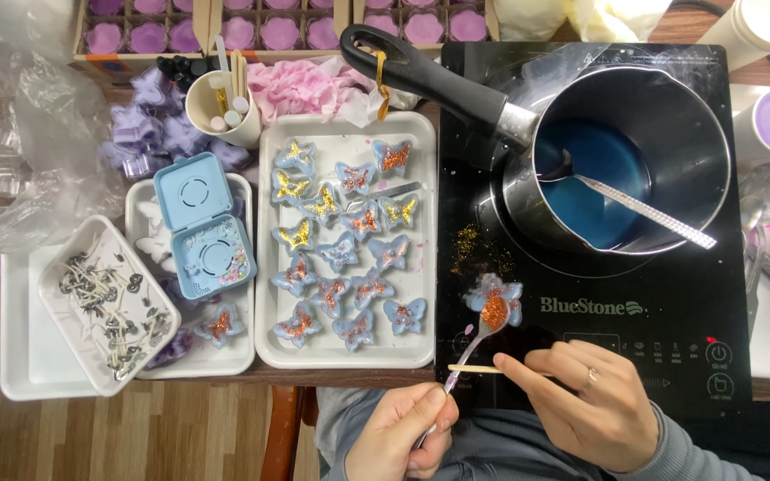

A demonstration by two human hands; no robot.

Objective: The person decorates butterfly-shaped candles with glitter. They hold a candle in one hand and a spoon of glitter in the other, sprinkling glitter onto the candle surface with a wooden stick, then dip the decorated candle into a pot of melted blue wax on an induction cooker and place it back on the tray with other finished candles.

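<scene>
My left hand (401,434) grips a small metal spoon (472,349) whose bowl rests over a blue butterfly-shaped candle (495,299) topped with orange glitter, lying on the black induction cooktop (670,307). My right hand (592,401) pinches a thin wooden stick (472,368) lying horizontally just below the candle. A white tray (346,357) to the left carries several blue butterfly candles with gold and orange glitter.
A steel saucepan (697,107) of blue liquid with a spoon in it sits on the cooktop, its black handle (421,71) pointing left. Further left stand a blue plastic box (200,224), a tray of candle wicks (109,307), a cup of sticks (225,107) and purple moulds (149,125).
</scene>
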